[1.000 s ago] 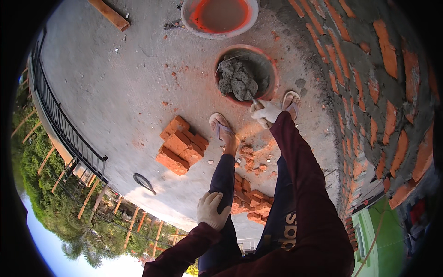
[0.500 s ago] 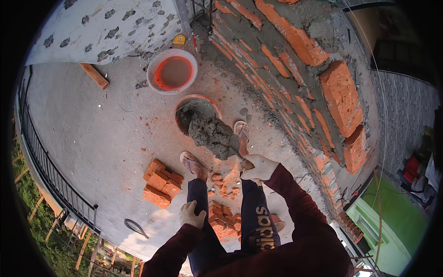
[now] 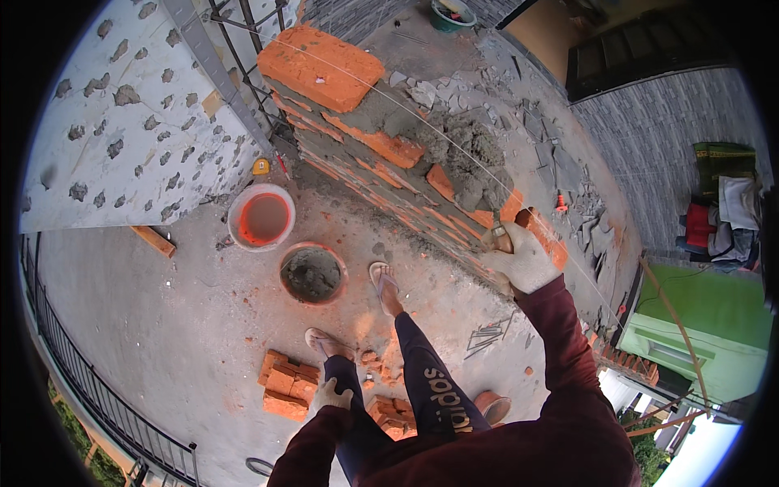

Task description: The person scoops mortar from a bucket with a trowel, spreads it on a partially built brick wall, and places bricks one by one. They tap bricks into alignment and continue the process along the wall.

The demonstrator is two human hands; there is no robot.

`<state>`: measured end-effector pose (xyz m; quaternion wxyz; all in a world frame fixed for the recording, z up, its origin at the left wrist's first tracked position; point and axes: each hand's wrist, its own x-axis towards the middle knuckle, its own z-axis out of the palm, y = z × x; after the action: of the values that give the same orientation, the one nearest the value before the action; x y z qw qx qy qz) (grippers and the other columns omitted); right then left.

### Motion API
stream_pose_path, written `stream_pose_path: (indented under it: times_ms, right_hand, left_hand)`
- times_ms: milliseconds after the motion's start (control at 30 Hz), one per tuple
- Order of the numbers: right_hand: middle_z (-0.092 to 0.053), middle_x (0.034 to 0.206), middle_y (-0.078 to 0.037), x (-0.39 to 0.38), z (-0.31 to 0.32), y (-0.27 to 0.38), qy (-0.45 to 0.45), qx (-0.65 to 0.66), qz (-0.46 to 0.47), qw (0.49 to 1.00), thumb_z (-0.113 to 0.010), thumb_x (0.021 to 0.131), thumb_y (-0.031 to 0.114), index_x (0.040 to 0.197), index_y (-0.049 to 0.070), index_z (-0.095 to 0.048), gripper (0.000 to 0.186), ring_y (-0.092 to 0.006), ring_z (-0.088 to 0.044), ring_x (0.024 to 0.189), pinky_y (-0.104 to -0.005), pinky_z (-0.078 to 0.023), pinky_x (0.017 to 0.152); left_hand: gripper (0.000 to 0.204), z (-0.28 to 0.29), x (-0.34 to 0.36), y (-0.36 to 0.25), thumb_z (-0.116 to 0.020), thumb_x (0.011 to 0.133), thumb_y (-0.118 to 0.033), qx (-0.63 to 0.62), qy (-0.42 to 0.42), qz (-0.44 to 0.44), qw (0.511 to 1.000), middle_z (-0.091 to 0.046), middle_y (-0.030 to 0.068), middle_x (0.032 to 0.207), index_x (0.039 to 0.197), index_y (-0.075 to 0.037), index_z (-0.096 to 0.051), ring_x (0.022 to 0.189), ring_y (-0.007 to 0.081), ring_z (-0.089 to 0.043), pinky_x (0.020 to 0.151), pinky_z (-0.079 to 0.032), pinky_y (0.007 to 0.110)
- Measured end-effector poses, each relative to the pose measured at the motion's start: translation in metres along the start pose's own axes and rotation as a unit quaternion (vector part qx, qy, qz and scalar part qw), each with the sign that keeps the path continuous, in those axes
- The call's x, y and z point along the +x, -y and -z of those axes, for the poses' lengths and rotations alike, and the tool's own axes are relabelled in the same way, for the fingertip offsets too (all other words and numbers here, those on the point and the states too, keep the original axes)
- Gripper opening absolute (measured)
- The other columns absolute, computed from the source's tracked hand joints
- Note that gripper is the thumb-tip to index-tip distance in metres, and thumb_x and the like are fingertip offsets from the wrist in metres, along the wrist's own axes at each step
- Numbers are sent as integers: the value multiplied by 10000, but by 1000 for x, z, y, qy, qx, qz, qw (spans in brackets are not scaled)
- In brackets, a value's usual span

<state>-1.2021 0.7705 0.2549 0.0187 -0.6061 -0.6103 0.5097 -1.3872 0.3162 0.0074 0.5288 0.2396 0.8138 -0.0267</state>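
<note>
1. We hold the trowel (image 3: 503, 240) in our gloved right hand (image 3: 523, 261), right of centre in the frame; the fingers curl around its handle, and the thumb side faces the upper left.
2. From those fingers, we see the trowel's metal neck point up the frame toward a heap of wet grey mortar (image 3: 471, 158), which lies on top of the brick wall (image 3: 381, 180). We cannot make out the blade's edges amid the mortar.
3. We see the mortar just beyond the fingertips, above them in the frame, while an orange brick (image 3: 550, 243) sits just beside the hand, on its right and partly hidden by it.
4. We rest our gloved left hand (image 3: 331, 396) against the left trouser leg (image 3: 344, 370), lower centre; its fingers are loosely bent, the thumb stands apart, and we see nothing in its grasp.
5. Near the left hand, we have a stack of orange bricks (image 3: 286, 385), lower left of centre.
6. Well apart from both hands, we see a round tub (image 3: 344, 280) with mortar inside and, up and left of it, a pale basin (image 3: 233, 217) holding murky liquid.
</note>
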Motion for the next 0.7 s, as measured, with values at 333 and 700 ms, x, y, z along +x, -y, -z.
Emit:
stream_pose_path:
  times_ms: [333, 700]
  right_hand:
    - [-639, 1127, -290, 16, -58, -33, -271, -270, 100, 919, -674, 904, 104, 1389, -47, -449, 555, -452, -686, 984, -458, -587, 769]
    - [-642, 999, -192, -34, -108, 29, -133, 352, 46, 926, -637, 979, 200, 1421, -76, -360, 590, -215, -703, 725, -368, -570, 550]
  left_hand:
    - [717, 2, 5, 11, -757, 807, -442, -15, 12, -29, 999, -596, 199, 1410, 1394, -56, -614, 1320, 359, -552, 1130, -430, 428]
    - [753, 78, -42, -29, -680, 886, -488, -43, 82, -77, 993, -602, 240, 1412, 1428, 20, -556, 1347, 347, -556, 1133, -416, 410]
